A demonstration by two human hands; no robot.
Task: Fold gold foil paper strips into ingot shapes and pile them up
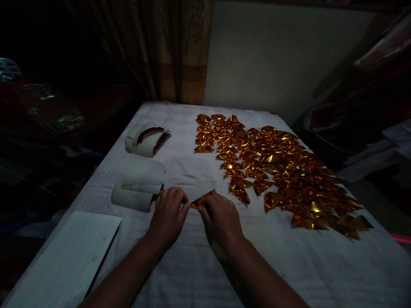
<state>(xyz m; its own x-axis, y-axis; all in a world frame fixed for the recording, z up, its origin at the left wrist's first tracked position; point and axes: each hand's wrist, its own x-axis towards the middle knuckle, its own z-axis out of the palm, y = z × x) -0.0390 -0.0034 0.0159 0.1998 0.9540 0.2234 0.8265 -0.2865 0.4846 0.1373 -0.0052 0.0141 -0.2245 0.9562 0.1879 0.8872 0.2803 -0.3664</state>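
Note:
Between my two hands, low over the cloth, is a sheet of gold foil paper (201, 192) with a pale back, partly folded so a gold strip shows along its near side. My left hand (170, 211) pinches its left end, thumb and fingers together. At the other end my right hand (223, 216) has its fingers curled over the gold strip and the thumb beneath. Some of the paper is hidden by the fingers. To the right lie many folded gold foil pieces (247, 149) in rows. Left of my left hand rest curled pale sheets (143, 173).
A white cloth covers the table (257, 265). More curled sheets (147, 141) lie at the far left, and a flat white board (70, 256) at the near left. A curtain (180, 51) and a wall (257, 55) stand behind. Dim clutter flanks both sides.

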